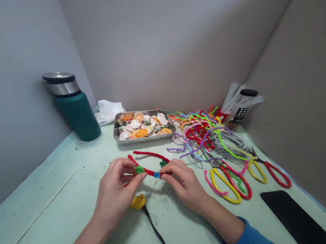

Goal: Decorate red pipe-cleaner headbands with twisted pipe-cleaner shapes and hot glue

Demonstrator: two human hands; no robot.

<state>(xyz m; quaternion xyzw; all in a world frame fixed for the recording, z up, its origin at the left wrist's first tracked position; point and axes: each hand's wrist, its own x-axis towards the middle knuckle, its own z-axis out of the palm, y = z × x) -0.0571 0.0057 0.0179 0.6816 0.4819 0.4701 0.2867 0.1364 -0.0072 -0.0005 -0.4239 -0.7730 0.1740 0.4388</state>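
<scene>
Above the middle of the table, a red pipe cleaner (148, 172) is stretched between my two hands. My left hand (118, 185) pinches it beside a green fuzzy wrap (140, 169). With thumb and forefinger, my right hand (185, 181) grips it just right of a small blue wrap (157, 175). Another red strand (151, 153) curves behind, running toward my right hand; whether it is the same piece I cannot tell. A dark green fuzzy bit (163, 163) shows by the right fingers. Under my left hand lies a yellow tool (138, 202) with a black cord (157, 233), partly hidden.
A metal tray (147, 139) of shells stands at the back, near a green bottle (77, 115). Loose pipe cleaners (202, 132), scissors (237, 184), more scissors (278, 174) and a black slab (292, 217) lie right. A thin stick (38, 216) lies left.
</scene>
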